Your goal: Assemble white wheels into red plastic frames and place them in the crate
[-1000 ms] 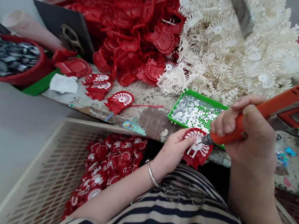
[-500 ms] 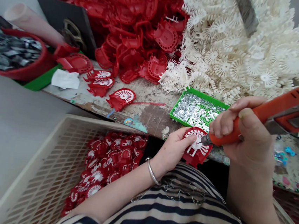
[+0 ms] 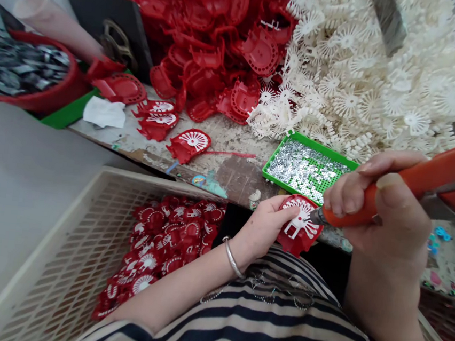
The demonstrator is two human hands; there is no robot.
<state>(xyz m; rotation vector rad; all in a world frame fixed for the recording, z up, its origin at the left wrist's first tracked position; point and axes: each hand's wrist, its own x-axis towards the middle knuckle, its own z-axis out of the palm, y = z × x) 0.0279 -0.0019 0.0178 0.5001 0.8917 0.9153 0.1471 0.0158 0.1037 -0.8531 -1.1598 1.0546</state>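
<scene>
My left hand (image 3: 264, 225) is closed on a red plastic part (image 3: 296, 245), thumb on top. Fitted on that part is a white fan-shaped plastic piece (image 3: 297, 224) with thin spokes. In my right hand (image 3: 384, 212) is an orange electric screwdriver (image 3: 358, 207), gripped near its nose. Its dark tip (image 3: 314, 217) points at the middle of the white piece; whether it touches I cannot tell. Just beyond my hands, a green tray (image 3: 277, 182) holds many small shiny metal pieces (image 3: 298, 164).
Heaps of red parts (image 3: 208, 34) and white fan pieces (image 3: 352, 80) cover the back of the bench. Several assembled parts (image 3: 190, 144) lie at its front edge. Below left stands a cream crate (image 3: 53, 261) of assembled parts. A red tub (image 3: 64, 85) is far left.
The screwdriver has pulled back slightly to the right, its tip shifting from the centre of the white piece. My left hand keeps the red part in nearly the same place.
</scene>
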